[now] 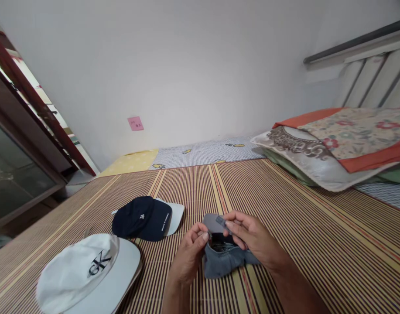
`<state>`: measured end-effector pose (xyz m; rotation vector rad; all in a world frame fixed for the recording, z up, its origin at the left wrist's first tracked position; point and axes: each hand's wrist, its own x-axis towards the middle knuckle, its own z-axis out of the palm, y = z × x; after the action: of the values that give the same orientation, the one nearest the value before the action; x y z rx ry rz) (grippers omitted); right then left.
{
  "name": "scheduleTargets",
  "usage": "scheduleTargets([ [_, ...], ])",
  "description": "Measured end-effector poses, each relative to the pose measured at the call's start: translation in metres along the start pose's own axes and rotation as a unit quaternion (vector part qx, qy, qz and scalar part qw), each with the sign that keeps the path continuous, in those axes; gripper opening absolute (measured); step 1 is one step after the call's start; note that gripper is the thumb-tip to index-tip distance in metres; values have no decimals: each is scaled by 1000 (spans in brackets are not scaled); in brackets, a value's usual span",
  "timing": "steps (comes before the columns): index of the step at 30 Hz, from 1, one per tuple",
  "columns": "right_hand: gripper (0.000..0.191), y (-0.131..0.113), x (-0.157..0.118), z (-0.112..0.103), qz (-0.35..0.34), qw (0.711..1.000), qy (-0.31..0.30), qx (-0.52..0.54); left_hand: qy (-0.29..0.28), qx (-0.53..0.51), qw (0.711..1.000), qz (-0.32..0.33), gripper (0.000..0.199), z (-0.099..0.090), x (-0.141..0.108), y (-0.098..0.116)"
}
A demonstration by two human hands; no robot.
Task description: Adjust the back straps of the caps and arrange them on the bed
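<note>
Head view: gray-blue cap, hollow side up

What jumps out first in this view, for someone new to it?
The big white cap with black lettering, near left on the striped mat. Then the navy cap just beyond it, and the two hands holding a grey-blue cap front and center.

both hands raised close together, fingers curled, thumbs pinching
</note>
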<state>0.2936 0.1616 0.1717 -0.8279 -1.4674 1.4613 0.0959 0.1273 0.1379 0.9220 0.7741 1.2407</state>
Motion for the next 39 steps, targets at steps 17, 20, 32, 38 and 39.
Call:
scheduleTargets([
  [17,10,6,2,22,-37,993,16,-115,18,-15,1000,-13,40,6,2,0],
  [20,8,6,3,25,-47,989,33,-138,6,-24,1000,-7,40,5,2,-1],
  [32,34,4,1,7,-38,993,17,-108,9,-25,1000,-9,36,9,2,2],
  [38,30,8,3,6,-8,998,-2,-58,7,-40,999,-8,38,6,2,-2],
  [39,30,8,3,6,-5,999,-3,-48,5,-46,999,-9,38,6,2,-2],
])
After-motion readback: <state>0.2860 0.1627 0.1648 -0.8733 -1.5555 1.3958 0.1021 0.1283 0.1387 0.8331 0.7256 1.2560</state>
